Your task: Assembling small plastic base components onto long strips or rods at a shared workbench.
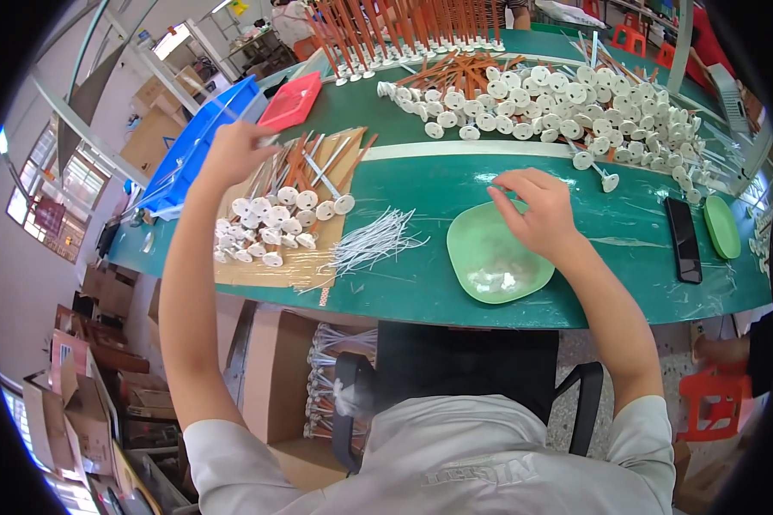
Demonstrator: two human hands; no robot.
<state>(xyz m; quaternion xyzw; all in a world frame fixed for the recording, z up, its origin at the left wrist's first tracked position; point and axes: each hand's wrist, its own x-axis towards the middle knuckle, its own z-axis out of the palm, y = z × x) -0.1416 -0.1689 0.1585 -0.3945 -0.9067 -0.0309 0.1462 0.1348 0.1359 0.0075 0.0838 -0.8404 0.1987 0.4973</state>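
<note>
My left hand [236,148] reaches out to the far left, its fingers pinched on the top end of a rod [276,144] in a pile of rods with white discs [275,219] lying on a cardboard sheet [313,266]. My right hand [537,210] hovers over a light green plate [481,257] with its fingers curled; whether it holds a small piece I cannot tell. Small clear bits [500,279] lie in the plate. A bundle of thin white ties [374,242] rests between the cardboard and the plate.
A big heap of white-disc rods [567,107] covers the far green table [421,184]. A blue bin [202,137] and a red tray [292,100] stand at the back left. A black phone [683,240] and a second green plate [722,227] lie at right. A box of finished pieces [326,378] sits below.
</note>
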